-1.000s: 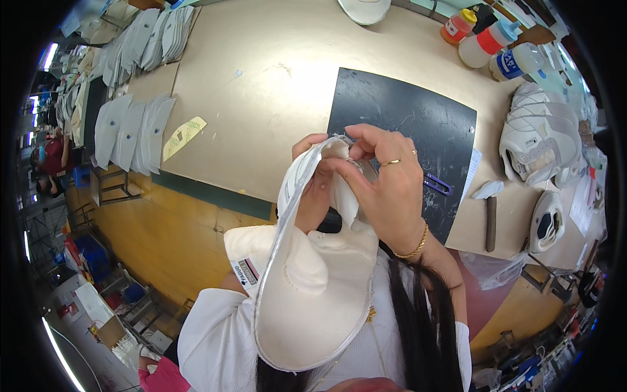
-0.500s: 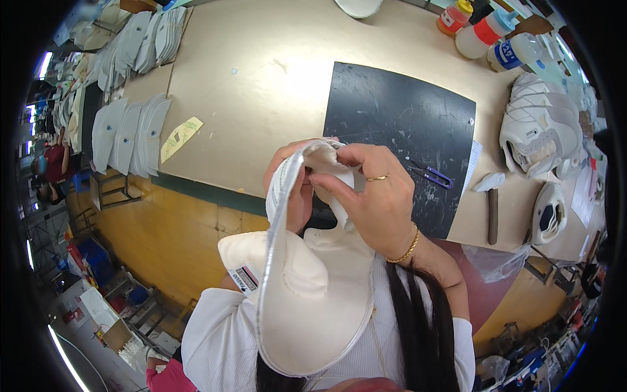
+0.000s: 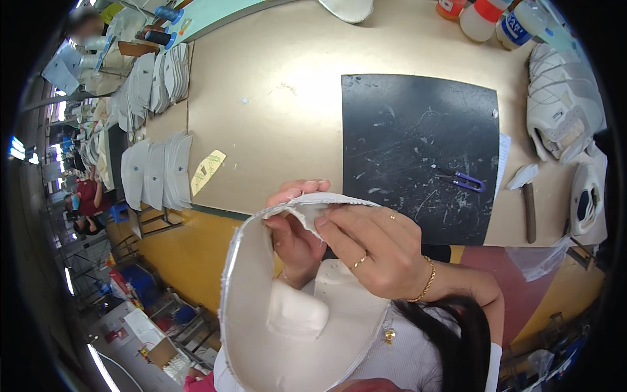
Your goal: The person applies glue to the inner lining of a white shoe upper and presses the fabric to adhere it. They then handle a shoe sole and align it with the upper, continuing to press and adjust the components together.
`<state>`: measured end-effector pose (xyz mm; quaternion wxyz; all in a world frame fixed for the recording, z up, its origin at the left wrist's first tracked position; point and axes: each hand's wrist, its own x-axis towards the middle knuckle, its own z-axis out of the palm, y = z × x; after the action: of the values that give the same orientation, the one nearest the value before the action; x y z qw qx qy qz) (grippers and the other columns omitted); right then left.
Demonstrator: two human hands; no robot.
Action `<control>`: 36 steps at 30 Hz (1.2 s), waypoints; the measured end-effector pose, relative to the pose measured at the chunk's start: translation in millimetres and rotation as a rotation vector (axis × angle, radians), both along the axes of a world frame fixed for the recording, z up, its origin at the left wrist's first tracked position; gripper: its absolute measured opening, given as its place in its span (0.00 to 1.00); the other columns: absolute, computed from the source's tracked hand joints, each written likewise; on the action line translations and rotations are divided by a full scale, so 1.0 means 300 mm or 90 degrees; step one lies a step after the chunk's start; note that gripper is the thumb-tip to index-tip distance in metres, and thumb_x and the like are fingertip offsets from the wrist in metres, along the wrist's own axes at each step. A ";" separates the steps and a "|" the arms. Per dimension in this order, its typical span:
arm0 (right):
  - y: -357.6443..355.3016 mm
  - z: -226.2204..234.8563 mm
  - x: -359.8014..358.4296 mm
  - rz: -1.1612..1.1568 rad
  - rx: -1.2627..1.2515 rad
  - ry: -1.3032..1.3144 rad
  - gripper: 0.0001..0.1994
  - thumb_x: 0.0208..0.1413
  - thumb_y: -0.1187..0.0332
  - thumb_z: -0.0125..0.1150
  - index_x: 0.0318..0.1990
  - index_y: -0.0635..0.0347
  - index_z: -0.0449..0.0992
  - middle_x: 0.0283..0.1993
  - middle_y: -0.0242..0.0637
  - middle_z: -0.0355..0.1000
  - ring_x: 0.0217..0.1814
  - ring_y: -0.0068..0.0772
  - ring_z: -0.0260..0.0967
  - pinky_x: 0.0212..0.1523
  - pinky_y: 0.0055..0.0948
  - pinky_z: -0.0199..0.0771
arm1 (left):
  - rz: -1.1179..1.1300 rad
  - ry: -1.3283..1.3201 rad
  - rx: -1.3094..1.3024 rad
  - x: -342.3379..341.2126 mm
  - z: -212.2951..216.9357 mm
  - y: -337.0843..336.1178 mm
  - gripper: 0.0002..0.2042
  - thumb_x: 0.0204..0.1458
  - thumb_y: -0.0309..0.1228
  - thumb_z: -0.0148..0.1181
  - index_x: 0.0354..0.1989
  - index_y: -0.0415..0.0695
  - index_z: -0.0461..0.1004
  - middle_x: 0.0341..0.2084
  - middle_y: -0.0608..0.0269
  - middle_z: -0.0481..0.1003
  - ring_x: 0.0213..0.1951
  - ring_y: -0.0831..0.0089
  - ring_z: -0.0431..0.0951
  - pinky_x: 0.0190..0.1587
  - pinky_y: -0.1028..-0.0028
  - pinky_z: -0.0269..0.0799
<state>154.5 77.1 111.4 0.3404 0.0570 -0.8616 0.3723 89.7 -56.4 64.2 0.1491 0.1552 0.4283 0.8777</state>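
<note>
Shoe upper (image 3: 281,353), since a second ago: turned and opened wider, with more of the cream inside facing the camera; now in both hands, below the table's near edge, reaching down to 6 o'clock.
Left hand (image 3: 297,253), at 9 o'clock on the held edge: grasping the rim, thumb inside, fingertips curled over the back.
Right hand (image 3: 385,251), at 3 o'clock on the held edge: pinching the frayed lining near the rim; gold rings and bracelet (image 3: 430,281) worn.
Black mat (image 3: 405,137), between 1 and 2 o'clock from the hands: scratched and scuffed, flat on the table (image 3: 274,137).
Purple snips (image 3: 475,185), at 2 o'clock: lying on the mat.
Brown-handled hammer (image 3: 530,215), near 3 o'clock: right of the mat, pale head uppermost.
Pile of shoe uppers (image 3: 562,124), at 2 o'clock: nested together.
Bottles (image 3: 482,25), at 1 o'clock: grouped at the far side.
Yellow piece (image 3: 206,175), at 10 o'clock: just beside stacked grey pieces (image 3: 132,175).
</note>
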 end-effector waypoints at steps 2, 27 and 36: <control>-0.001 0.004 -0.007 -0.013 -0.001 -0.002 0.15 0.38 0.72 0.62 0.37 0.66 0.78 0.36 0.40 0.75 0.38 0.36 0.76 0.35 0.29 0.78 | -0.015 -0.014 0.075 -0.006 -0.014 -0.011 0.23 0.65 0.51 0.40 0.53 0.43 0.69 0.49 0.52 0.71 0.53 0.56 0.72 0.59 0.54 0.67; 0.025 -0.052 -0.039 0.018 -0.274 -0.265 0.05 0.54 0.73 0.61 0.31 0.62 0.70 0.29 0.39 0.74 0.25 0.37 0.73 0.25 0.33 0.74 | 0.015 -0.209 -0.097 0.003 -0.025 0.025 0.19 0.65 0.47 0.46 0.50 0.43 0.69 0.46 0.61 0.74 0.49 0.69 0.74 0.52 0.66 0.69; 0.037 -0.039 -0.017 -0.044 -0.284 -0.319 0.10 0.53 0.72 0.63 0.27 0.60 0.66 0.18 0.38 0.67 0.14 0.36 0.65 0.16 0.32 0.65 | -0.002 -0.279 -0.081 0.015 -0.023 0.024 0.18 0.65 0.46 0.45 0.50 0.45 0.70 0.46 0.63 0.75 0.50 0.71 0.73 0.54 0.65 0.68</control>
<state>149.5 88.1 99.7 0.1342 -0.1414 -0.8171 0.5426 94.1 -49.1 57.2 0.2490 -0.0481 0.4400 0.8614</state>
